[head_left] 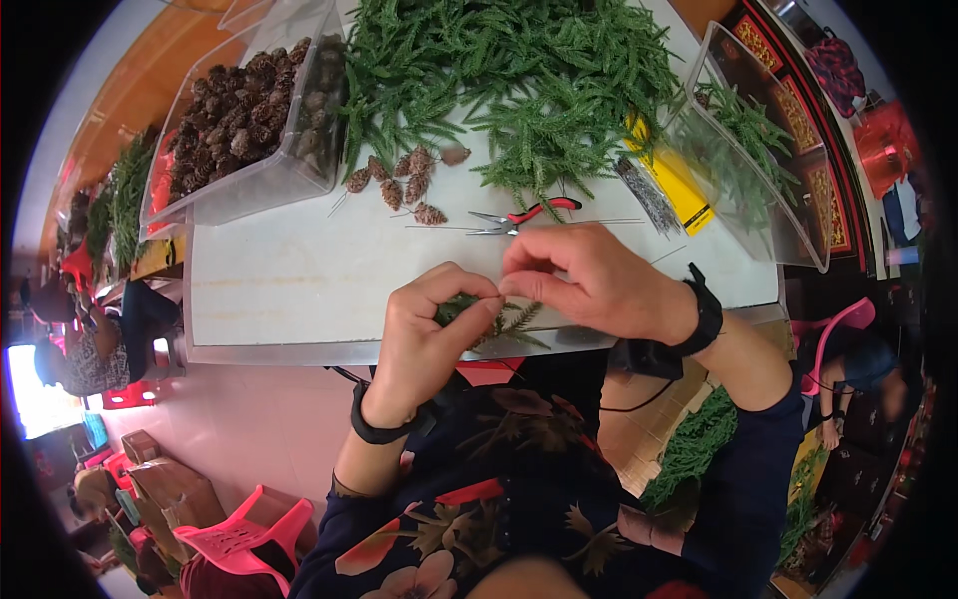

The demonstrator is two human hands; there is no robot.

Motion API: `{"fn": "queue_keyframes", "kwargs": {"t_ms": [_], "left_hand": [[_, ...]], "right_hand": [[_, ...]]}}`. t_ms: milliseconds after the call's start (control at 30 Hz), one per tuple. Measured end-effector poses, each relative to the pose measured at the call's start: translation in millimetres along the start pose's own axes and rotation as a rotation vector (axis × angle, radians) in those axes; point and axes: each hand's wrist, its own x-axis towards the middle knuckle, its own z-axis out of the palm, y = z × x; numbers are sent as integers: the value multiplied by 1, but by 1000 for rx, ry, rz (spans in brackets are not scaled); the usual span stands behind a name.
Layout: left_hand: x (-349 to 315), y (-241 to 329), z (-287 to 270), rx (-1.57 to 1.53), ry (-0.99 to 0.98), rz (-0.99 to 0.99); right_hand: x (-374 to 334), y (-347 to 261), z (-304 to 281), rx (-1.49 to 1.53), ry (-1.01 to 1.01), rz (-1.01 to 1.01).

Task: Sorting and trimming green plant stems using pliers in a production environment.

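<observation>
While pinched between both hands' fingers [469, 293], feathery green sprig [504, 321] over white table [299, 280].

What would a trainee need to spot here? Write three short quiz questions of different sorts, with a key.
1. True or false: the red-handled scissors lie on the white table, in neither hand.
2. Multiple choice: what fills the clear plastic bin at the table's back left? A) brown pine cones B) yellow tags C) wire
3. Fill in: the left hand and the right hand together pinch a small green ____.

Key: 1 true; 2 A; 3 fir-like sprig. The loose brown pine cones beside the pile of green branches lie outside the bin.
</observation>
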Motion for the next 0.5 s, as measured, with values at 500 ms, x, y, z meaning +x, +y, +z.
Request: {"fn": "queue_keyframes", "kwargs": {"t_ms": [500], "left_hand": [[3,-2,0,-131,-26,-61]], "right_hand": [[6,16,0,-653,334,-817]]}}
